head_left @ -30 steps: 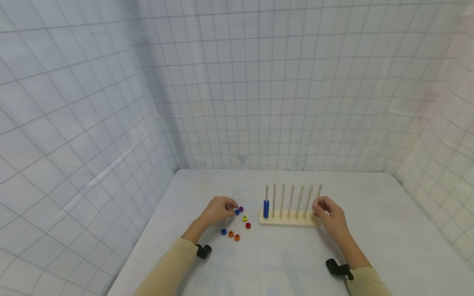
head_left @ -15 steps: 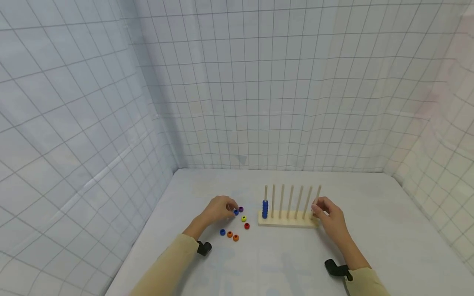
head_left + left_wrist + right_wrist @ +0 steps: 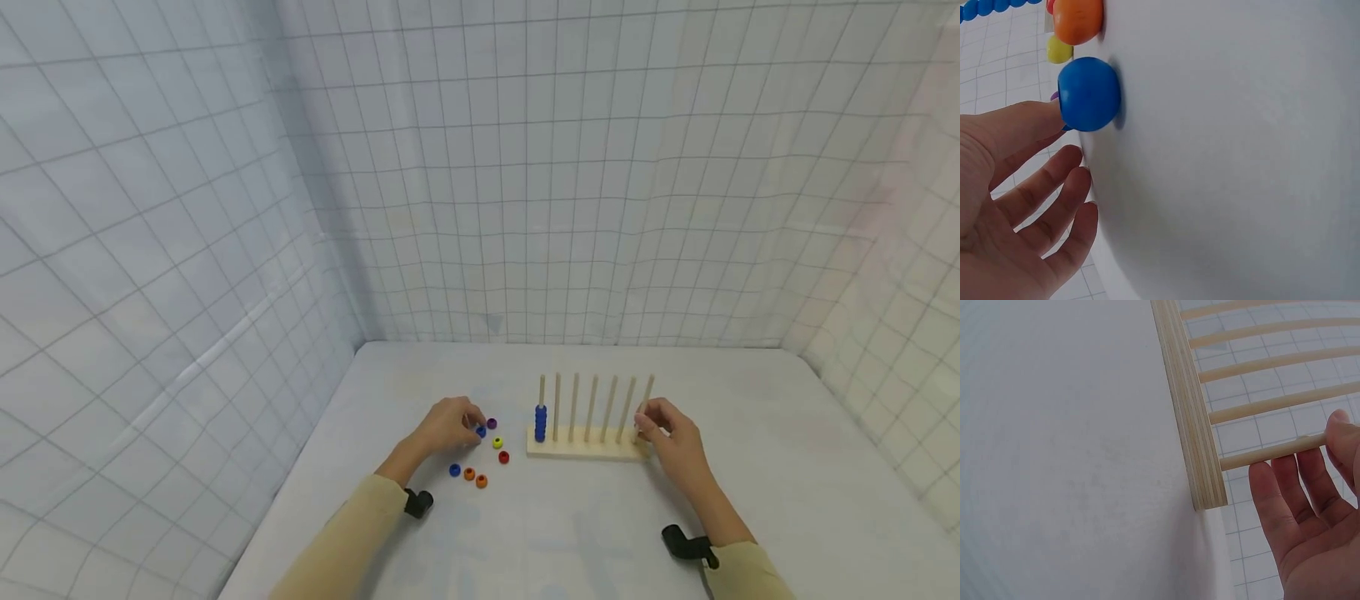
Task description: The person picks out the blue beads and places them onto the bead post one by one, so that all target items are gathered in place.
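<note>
On the white table, a wooden peg rack [image 3: 585, 450] has a row of upright pegs. Blue beads [image 3: 540, 423] are stacked on its leftmost peg. My right hand [image 3: 675, 437] holds the rightmost peg [image 3: 1272, 452] between thumb and fingers, with the rack's base resting on the table. To the left, my left hand [image 3: 447, 425] pinches a blue bead [image 3: 481, 432] between thumb and index finger, at the table surface. In the left wrist view, that bead is mostly hidden behind a nearer blue bead [image 3: 1090, 94]; the other fingers are loosely bent.
Loose beads lie between the left hand and the rack: purple [image 3: 492, 423], yellow [image 3: 498, 442], red [image 3: 504, 457] and two orange, one of them the nearer orange bead [image 3: 482, 481]. White gridded cloth walls [image 3: 555, 250] enclose the table at the back and sides.
The left index finger and thumb have come slightly closer around the blue bead. My right hand keeps its hold on the peg, and the rack has not moved.
</note>
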Available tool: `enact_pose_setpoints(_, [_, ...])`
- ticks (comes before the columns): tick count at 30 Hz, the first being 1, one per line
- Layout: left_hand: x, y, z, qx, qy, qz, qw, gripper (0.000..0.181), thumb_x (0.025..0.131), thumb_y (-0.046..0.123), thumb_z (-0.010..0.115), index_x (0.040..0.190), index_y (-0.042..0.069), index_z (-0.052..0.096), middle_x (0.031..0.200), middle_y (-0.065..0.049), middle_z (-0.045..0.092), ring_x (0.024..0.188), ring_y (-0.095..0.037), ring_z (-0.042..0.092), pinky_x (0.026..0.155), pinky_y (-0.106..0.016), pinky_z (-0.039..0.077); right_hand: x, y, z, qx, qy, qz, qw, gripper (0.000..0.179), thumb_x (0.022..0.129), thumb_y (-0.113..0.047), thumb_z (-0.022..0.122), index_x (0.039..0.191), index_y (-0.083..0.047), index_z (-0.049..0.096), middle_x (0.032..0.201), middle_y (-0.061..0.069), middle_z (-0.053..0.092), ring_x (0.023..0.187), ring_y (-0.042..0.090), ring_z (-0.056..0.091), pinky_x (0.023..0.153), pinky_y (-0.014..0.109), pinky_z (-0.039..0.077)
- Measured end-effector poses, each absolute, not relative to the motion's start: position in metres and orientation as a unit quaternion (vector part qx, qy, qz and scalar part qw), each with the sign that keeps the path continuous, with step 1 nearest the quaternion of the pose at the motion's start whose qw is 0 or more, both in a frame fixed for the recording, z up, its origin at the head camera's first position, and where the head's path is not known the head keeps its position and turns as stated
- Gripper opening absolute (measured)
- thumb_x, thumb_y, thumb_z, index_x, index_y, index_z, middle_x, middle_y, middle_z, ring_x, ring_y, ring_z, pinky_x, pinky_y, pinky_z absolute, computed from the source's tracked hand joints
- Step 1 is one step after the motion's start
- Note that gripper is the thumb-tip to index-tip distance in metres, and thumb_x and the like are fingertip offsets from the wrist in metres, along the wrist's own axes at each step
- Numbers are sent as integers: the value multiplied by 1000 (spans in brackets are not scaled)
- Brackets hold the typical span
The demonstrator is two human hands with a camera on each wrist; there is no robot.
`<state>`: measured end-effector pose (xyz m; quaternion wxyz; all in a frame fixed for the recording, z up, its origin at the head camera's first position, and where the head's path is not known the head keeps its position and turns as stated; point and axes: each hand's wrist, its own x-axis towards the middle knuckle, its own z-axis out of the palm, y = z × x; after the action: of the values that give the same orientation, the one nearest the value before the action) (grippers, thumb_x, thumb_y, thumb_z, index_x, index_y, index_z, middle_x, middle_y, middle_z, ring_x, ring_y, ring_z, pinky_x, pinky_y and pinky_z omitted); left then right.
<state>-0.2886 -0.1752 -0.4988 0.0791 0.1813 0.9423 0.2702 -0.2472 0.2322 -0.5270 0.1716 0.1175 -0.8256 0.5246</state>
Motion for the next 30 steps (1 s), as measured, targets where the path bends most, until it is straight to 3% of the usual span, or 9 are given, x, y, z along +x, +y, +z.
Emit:
enact_pose_setpoints(5, [-286,-174,-499,183,944,265,76,21,82,14,84,102,16,78,92,5,62,80,-13,56,69,-29,50,-246,231,-528,114,-830,517,175,10,99,-16,66,102,-7,64,92,8,68,88,15,66,72,24,57])
enact_pose_setpoints(10, [-284,-174,-498,189,946,255,66,20,83,14,84,102,15,78,92,3,63,79,-12,55,69,-30,49,-234,224,-509,125,-825,524,171,9,99,-8,65,102,0,63,92,17,67,90,30,67,73,29,59])
enact_pose_setpoints(14, [-282,-174,-496,194,944,261,61,20,83,13,83,102,13,77,92,0,64,78,-13,56,69,-31,49,-226,219,-495,128,-825,524,169,9,99,-6,64,102,2,63,93,16,67,92,37,67,74,32,59])
enact_pose_setpoints(21, [-282,-176,-496,186,942,274,60,18,84,15,82,102,14,76,89,4,63,77,-13,56,67,-30,49,-226,219,-492,125,-827,519,175,11,99,-10,65,101,1,63,92,14,67,88,27,67,74,35,60])
enact_pose_setpoints(30, [-281,-178,-497,178,938,293,53,20,85,16,81,104,14,76,87,7,63,78,-13,56,67,-31,49,-227,220,-494,120,-832,511,179,9,98,-7,66,100,1,63,91,14,68,85,21,67,72,28,58])
